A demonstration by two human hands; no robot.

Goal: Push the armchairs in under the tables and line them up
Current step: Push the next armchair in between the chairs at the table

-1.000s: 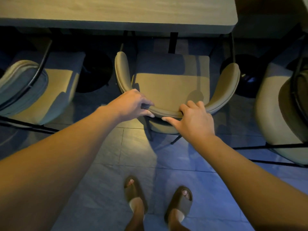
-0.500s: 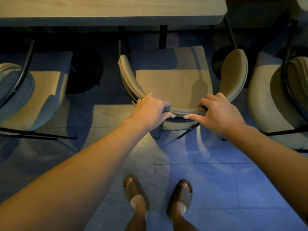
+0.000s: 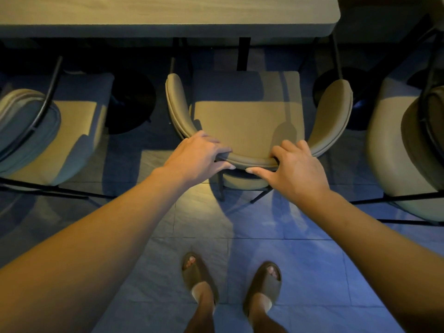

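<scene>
Matt upholstered armchair (image 3: 245,121), black metal legs, wood-grain table (image 3: 168,13)

Three armchairs: middle armchair (image 3: 245,116), left armchair (image 3: 69,131), right armchair (image 3: 389,150). One desk (image 3: 168,15), two hands, two slippers.

Both hands (image 3: 249,162) grip the middle armchair's (image 3: 247,116) curved backrest

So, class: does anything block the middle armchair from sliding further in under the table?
Nothing visible does. Both hands, left and right, grip the armchair's backrest. The table's dark legs stand beyond the seat's front edge; how near they are cannot be told.
</scene>
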